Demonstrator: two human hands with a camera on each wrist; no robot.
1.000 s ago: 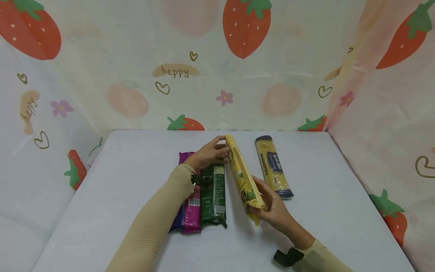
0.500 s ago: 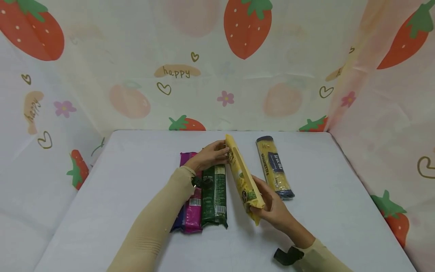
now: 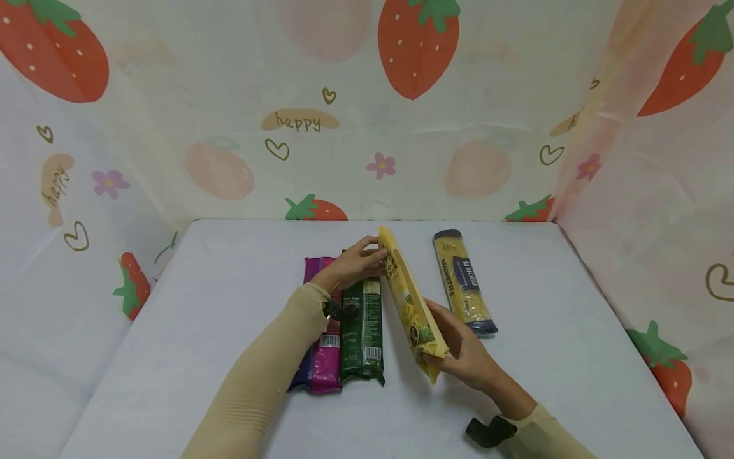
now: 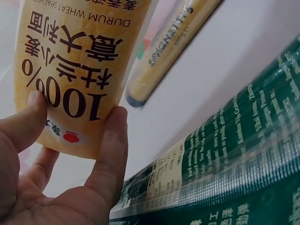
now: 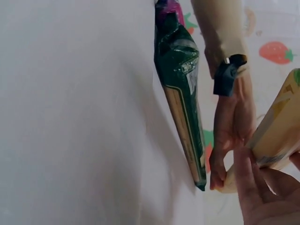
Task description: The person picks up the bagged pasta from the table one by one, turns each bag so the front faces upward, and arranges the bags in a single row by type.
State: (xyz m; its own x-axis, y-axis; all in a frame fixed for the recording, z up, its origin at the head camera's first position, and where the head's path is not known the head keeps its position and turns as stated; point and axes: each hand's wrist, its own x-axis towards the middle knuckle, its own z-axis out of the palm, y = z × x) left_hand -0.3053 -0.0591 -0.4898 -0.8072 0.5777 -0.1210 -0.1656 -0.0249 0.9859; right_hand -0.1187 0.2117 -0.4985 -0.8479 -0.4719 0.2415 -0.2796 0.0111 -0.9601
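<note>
A long yellow pasta packet (image 3: 408,299) is held tilted above the white table (image 3: 201,331), one hand at each end. My left hand (image 3: 358,260) grips its far end, thumb and fingers round the printed yellow packet (image 4: 77,70). My right hand (image 3: 459,354) grips the near end, where the yellow packet (image 5: 276,136) shows edge-on. Below the left forearm lie a dark green packet (image 3: 361,331) and a magenta packet (image 3: 322,347) side by side. The green packet (image 5: 180,98) also shows in the right wrist view.
A yellow and blue spaghetti packet (image 3: 463,282) lies flat to the right of the held one. Strawberry-print cloth walls (image 3: 367,108) stand at the back and on both sides of the table.
The yellow packet and both hands have barely shifted; the near end sits slightly lower. The other packets lie as before.
</note>
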